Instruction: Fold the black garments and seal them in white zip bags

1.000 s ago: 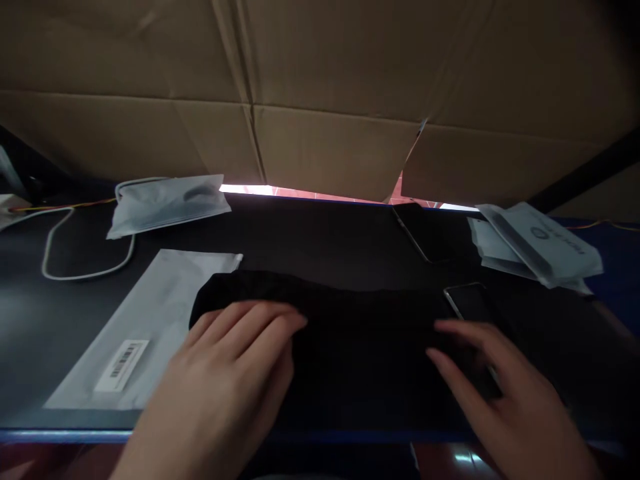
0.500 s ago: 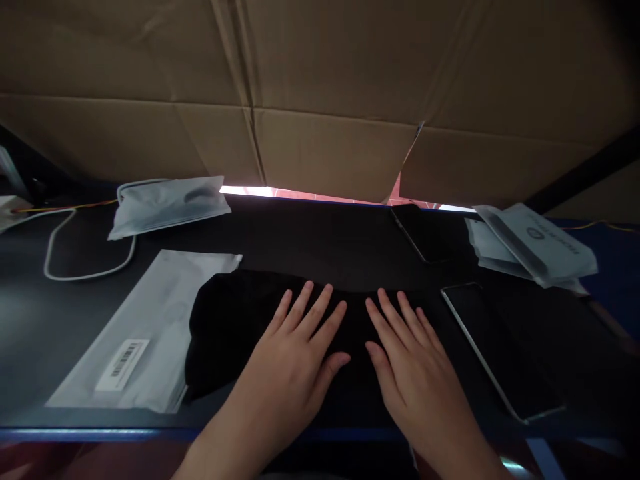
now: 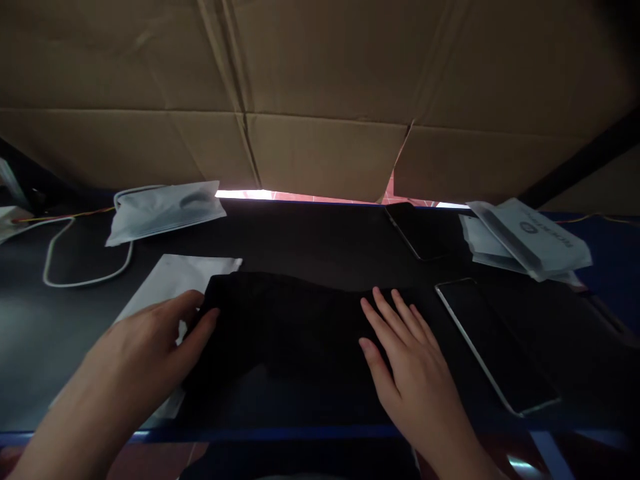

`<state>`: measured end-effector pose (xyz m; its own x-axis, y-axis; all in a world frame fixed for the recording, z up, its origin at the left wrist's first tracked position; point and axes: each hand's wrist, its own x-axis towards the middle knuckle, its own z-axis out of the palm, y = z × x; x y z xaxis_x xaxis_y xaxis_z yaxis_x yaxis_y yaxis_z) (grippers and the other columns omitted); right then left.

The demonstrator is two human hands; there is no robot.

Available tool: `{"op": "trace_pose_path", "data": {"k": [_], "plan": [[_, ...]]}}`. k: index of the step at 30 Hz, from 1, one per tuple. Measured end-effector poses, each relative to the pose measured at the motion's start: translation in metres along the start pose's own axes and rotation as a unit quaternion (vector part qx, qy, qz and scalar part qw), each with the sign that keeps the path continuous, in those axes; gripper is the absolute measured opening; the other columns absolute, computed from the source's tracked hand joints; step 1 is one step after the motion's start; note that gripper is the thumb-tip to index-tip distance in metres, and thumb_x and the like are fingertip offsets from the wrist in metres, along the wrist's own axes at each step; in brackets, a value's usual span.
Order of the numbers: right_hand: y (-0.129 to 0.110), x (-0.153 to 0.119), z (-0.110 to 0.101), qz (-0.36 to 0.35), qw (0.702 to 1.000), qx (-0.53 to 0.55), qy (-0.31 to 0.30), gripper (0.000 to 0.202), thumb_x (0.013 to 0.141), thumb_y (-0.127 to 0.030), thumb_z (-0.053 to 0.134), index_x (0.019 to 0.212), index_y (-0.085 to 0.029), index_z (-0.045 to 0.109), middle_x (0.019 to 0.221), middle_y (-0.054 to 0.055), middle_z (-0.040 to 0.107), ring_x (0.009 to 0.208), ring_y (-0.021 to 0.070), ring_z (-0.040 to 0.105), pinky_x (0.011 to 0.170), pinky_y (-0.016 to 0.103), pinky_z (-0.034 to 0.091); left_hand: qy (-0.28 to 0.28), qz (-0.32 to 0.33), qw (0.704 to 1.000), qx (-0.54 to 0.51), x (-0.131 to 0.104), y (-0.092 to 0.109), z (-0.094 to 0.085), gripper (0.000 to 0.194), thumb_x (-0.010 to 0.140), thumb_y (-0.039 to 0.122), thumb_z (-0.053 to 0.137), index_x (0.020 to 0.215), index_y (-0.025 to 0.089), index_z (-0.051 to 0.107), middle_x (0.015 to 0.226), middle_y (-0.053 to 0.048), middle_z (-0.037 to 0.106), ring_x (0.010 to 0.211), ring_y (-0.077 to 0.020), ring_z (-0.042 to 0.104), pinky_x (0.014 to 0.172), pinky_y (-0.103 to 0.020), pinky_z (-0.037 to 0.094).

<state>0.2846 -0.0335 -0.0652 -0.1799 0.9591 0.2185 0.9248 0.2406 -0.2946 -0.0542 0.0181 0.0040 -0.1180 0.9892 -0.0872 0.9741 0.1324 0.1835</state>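
"At the table, what are the hands doing?"

"They're apart. Left hand [image 3: 150,340] pinches the left edge of a black cloth [image 3: 285,327]; right hand [image 3: 413,370] lies flat on it, fingers a bit spread."

"Cloth's where?"

"On the dark tabletop [image 3: 310,243], between the hands, overlapping a white pouch [image 3: 187,275]. Its right edge blends in, can't tell."

"Farther out?"

"Phone [image 3: 500,353] right of the right hand, second phone [image 3: 417,230] behind. White packets [image 3: 537,240] far right, cable [image 3: 87,285] far left, cardboard [image 3: 320,73] across the back."
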Motion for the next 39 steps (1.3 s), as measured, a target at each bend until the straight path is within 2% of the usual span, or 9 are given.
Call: {"op": "trace_pose_path", "data": {"k": [5, 10, 16, 19, 22, 26, 32, 36, 39], "plan": [[0.002, -0.001, 0.0, -0.016, 1.0, -0.004, 0.012, 0.052, 0.116, -0.042, 0.043, 0.165, -0.024, 0.052, 0.174, 0.003, 0.047, 0.166, 0.0331, 0.037, 0.129, 0.068, 0.042, 0.054, 0.133, 0.983, -0.113, -0.02, 0.094, -0.001, 0.023, 0.102, 0.043, 0.052, 0.09, 0.027, 0.063, 0.072, 0.002, 0.069, 0.061, -0.0221, 0.065, 0.057, -0.032, 0.037], [0.006, -0.002, 0.005, -0.035, 0.999, -0.003, 0.03, 0.047, 0.114, -0.031, 0.043, 0.157, -0.02, 0.059, 0.172, 0.007, 0.051, 0.164, 0.033, 0.041, 0.127, 0.069, 0.044, -0.026, 0.256, 0.962, -0.095, -0.028, 0.165, 0.031, 0.008, 0.1, 0.026, 0.066, 0.093, 0.022, 0.067, 0.079, -0.003, 0.073, 0.069, -0.0291, 0.073, 0.06, -0.04, 0.049], [0.006, -0.004, -0.002, -0.017, 0.993, 0.09, 0.075, 0.052, 0.114, -0.03, 0.049, 0.165, -0.025, 0.047, 0.17, 0.007, 0.055, 0.161, 0.0302, 0.046, 0.127, 0.064, 0.046, 0.073, 0.302, 0.94, -0.137, -0.027, 0.14, 0.04, 0.03, 0.111, 0.034, 0.05, 0.124, 0.019, 0.073, 0.124, -0.013, 0.075, 0.111, -0.035, 0.071, 0.091, -0.055, 0.061], [0.005, -0.007, -0.006, -0.01, 0.986, 0.105, 0.127, 0.053, 0.113, -0.026, 0.048, 0.167, -0.031, 0.045, 0.174, 0.004, 0.049, 0.166, 0.0301, 0.038, 0.13, 0.065, 0.041, 0.126, 0.37, 0.914, -0.113, -0.03, 0.129, 0.051, 0.049, 0.113, 0.04, 0.047, 0.155, 0.017, 0.06, 0.165, -0.019, 0.056, 0.152, -0.0454, 0.05, 0.112, -0.068, 0.053], [0.003, -0.008, -0.004, -0.024, 0.991, 0.059, 0.12, 0.052, 0.113, -0.025, 0.049, 0.166, -0.029, 0.049, 0.178, 0.004, 0.043, 0.169, 0.0331, 0.03, 0.134, 0.07, 0.03, 0.118, 0.376, 0.918, -0.048, -0.033, 0.125, 0.071, 0.06, 0.115, 0.044, 0.044, 0.167, 0.013, 0.047, 0.175, -0.019, 0.045, 0.164, -0.0463, 0.035, 0.122, -0.073, 0.044], [0.003, -0.006, -0.001, -0.035, 0.999, 0.015, 0.022, 0.05, 0.116, -0.034, 0.046, 0.163, -0.02, 0.054, 0.171, 0.009, 0.051, 0.164, 0.0341, 0.04, 0.133, 0.069, 0.035, 0.112, 0.34, 0.934, -0.02, -0.032, 0.124, 0.082, 0.058, 0.116, 0.043, 0.041, 0.167, 0.016, 0.048, 0.176, -0.016, 0.043, 0.165, -0.0453, 0.034, 0.124, -0.075, 0.042], [0.002, -0.004, -0.005, -0.039, 0.999, -0.002, -0.01, 0.052, 0.117, -0.038, 0.043, 0.164, -0.015, 0.052, 0.173, 0.009, 0.048, 0.165, 0.0328, 0.039, 0.134, 0.066, 0.035, 0.14, 0.31, 0.939, -0.047, -0.027, 0.105, 0.059, 0.059, 0.117, 0.046, 0.036, 0.167, 0.018, 0.046, 0.174, -0.018, 0.046, 0.163, -0.0457, 0.039, 0.12, -0.07, 0.049], [0.001, -0.004, -0.005, -0.028, 0.999, 0.016, -0.001, 0.051, 0.118, -0.038, 0.043, 0.164, -0.017, 0.052, 0.172, 0.007, 0.05, 0.165, 0.0313, 0.039, 0.133, 0.067, 0.035, 0.157, 0.217, 0.963, -0.036, -0.026, 0.085, 0.051, 0.061, 0.113, 0.052, 0.044, 0.158, 0.012, 0.05, 0.143, -0.022, 0.071, 0.128, -0.0434, 0.071, 0.101, -0.06, 0.061], [0.001, -0.005, -0.006, -0.018, 0.996, 0.078, 0.029, 0.049, 0.117, -0.035, 0.046, 0.164, -0.022, 0.052, 0.172, 0.004, 0.051, 0.165, 0.0287, 0.038, 0.133, 0.064, 0.038, 0.073, 0.158, 0.984, -0.045, -0.025, 0.08, 0.05, 0.045, 0.111, 0.051, 0.046, 0.135, 0.016, 0.06, 0.118, -0.016, 0.078, 0.098, -0.0381, 0.079, 0.079, -0.05, 0.061]]}}
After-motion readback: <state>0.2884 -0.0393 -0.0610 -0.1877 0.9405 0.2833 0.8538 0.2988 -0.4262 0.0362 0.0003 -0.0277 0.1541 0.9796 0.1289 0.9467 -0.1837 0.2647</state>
